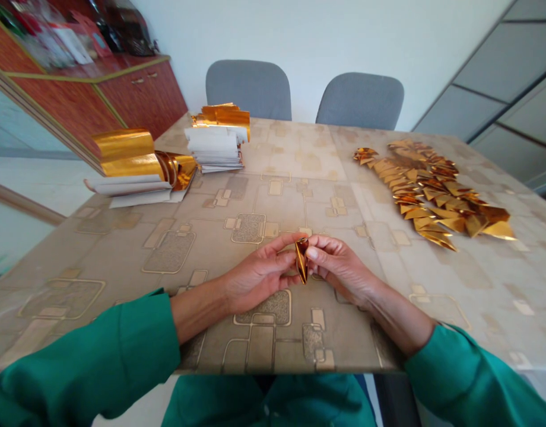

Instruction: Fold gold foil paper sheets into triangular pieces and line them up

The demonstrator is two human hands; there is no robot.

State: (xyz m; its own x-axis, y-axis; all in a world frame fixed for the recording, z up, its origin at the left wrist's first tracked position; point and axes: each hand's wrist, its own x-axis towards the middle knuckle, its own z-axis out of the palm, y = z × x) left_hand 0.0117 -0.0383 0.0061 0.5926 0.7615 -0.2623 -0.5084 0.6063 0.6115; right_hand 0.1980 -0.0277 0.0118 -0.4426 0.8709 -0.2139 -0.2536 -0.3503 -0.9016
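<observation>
A small folded piece of shiny gold paper (302, 261) is held upright between my two hands, over the near middle of the table. My left hand (266, 270) grips its left side with thumb and fingers, palm partly turned up. On the other side, my right hand (337, 264) pinches it between thumb and forefinger. Several folded gold paper pieces (428, 190) lie in overlapping rows at the right. At the back left are a stack of gold and white paper sheets (217, 142) and a looser pile of gold and white sheets (135, 169).
A beige patterned cloth (273, 204) covers the table. Two grey chairs (248, 89) stand at its far side against a white wall. A reddish wooden cabinet (139, 95) with bags and boxes on top is at the back left; grey panels (500, 65) line the right.
</observation>
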